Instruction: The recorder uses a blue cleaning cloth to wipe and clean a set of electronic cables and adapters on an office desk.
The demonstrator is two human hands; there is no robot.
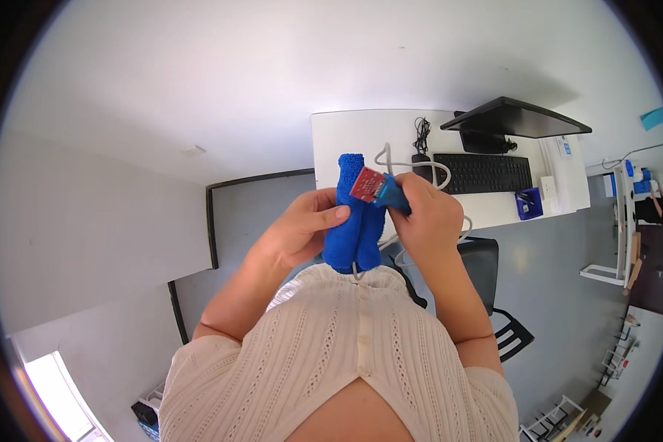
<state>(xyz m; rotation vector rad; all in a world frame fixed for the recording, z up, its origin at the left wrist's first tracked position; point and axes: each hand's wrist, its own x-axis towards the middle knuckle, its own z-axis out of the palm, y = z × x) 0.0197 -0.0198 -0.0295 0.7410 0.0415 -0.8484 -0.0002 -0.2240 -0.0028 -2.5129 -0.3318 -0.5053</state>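
Observation:
My left hand (309,221) grips a rolled bright-blue terry cloth (345,237) in front of my waist, thumb across its front. The cloth stands roughly upright as two rolls side by side, with a groove between them. In my right hand (431,212) is a blue-wrapped piece (393,196), pinched between thumb and fingers. From its end sticks a flat red board (368,185) bearing small pale marks, overlapping the cloth's right side. A light grey cord (414,164) loops behind my right hand. Where the cord is attached is hidden.
Behind my hands is a white desk (364,127) with a monitor (514,119), a black keyboard (483,173), a mouse (421,166) with coiled cable, and a blue tray (529,204). A black chair (479,271) stands at right. Farther right, a person (649,209) is partly visible.

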